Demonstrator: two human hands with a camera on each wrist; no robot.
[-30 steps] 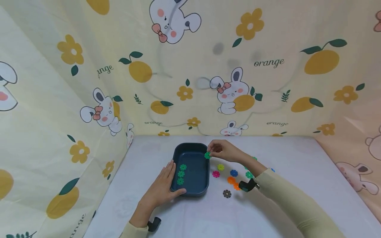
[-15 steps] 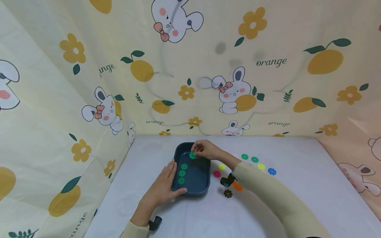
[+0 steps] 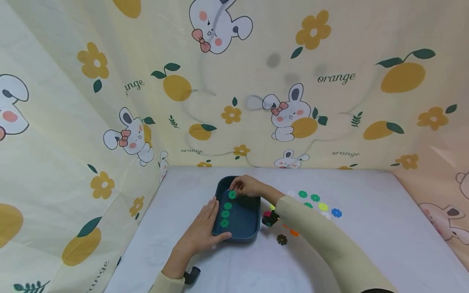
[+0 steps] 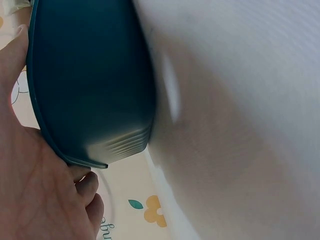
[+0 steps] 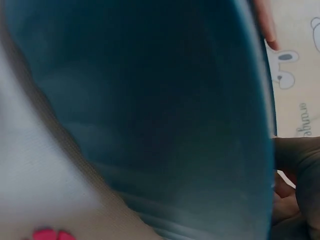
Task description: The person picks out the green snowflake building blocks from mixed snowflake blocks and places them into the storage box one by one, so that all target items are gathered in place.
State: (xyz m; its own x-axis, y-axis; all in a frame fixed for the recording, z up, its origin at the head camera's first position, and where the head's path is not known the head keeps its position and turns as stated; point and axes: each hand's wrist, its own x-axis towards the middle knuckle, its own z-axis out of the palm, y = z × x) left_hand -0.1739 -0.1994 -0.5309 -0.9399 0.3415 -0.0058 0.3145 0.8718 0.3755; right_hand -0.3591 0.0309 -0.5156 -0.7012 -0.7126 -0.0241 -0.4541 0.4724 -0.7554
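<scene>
In the head view a dark blue plastic box [image 3: 243,228] stands on the white table. My left hand [image 3: 200,228] rests against its left side, fingers lying straight along the rim and thumb across the near edge. Inside, along the left wall, lie several green flower-shaped plastic discs [image 3: 225,214] in a row. Over the far part of the box, my right hand [image 3: 247,186] pinches another green flower-shaped disc [image 3: 232,195] between thumb and fingers, just beyond that row. The box wall [image 5: 150,100] hides this disc in the right wrist view.
Right of the box lie loose flower-shaped discs: a brown one [image 3: 281,239], a blue one [image 3: 336,213], a yellow one [image 3: 323,207] and green ones [image 3: 315,197]. My right sleeve [image 3: 315,236] covers some of them. A patterned curtain [image 3: 205,97] closes off the back and sides.
My right hand has moved left from the box's right rim to its far left part, carrying the green disc. My left hand has stayed at the box.
</scene>
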